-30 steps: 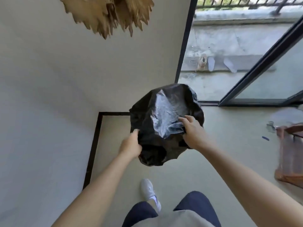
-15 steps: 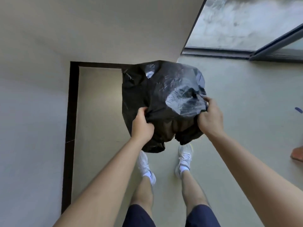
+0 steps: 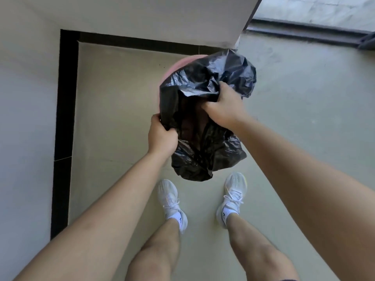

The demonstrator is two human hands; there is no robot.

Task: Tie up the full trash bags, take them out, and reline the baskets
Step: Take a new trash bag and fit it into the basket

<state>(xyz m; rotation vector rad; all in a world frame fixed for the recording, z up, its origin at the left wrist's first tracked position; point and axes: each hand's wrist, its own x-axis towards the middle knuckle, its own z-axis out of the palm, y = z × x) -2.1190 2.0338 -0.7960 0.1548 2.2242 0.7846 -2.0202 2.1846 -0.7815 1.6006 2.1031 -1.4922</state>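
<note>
Black trash bag (image 3: pixel 207 122) is up in front of me, crumpled & glossy, its mouth gaping toward me w/ a dark brownish inside. It hangs btw both my hands, the bottom end drooping down toward my feet. Behind its upper-left edge a curved bit of the pink basket (image 3: pixel 176 66) peeks out; the bag covers most of it, and I can't tell if plastic touches the rim.

My left hand (image 3: pixel 162 136) clenches the bag's left edge, fingers wrapped round a bunch of plastic, thumb on the near side. My right hand (image 3: pixel 223 110) grasps the upper right part of the opening, knuckles up, fingers curled into the folds; the tips are buried in plastic so I can't see them. Both forearms are bare and reach in from the bottom corners.

Below the bag, my white left shoe (image 3: pixel 170 199) & white right shoe (image 3: pixel 233 195) stand apart on the pale floor (image 3: pixel 113 118), white socks, bare legs.

Further out: a black baseboard (image 3: pixel 66 98) runs along the wall (image 3: pixel 26 98) at left and across the back, meeting in a corner. Top right, a dark door track (image 3: pixel 304 35) w/ lighter ground beyond it.
</note>
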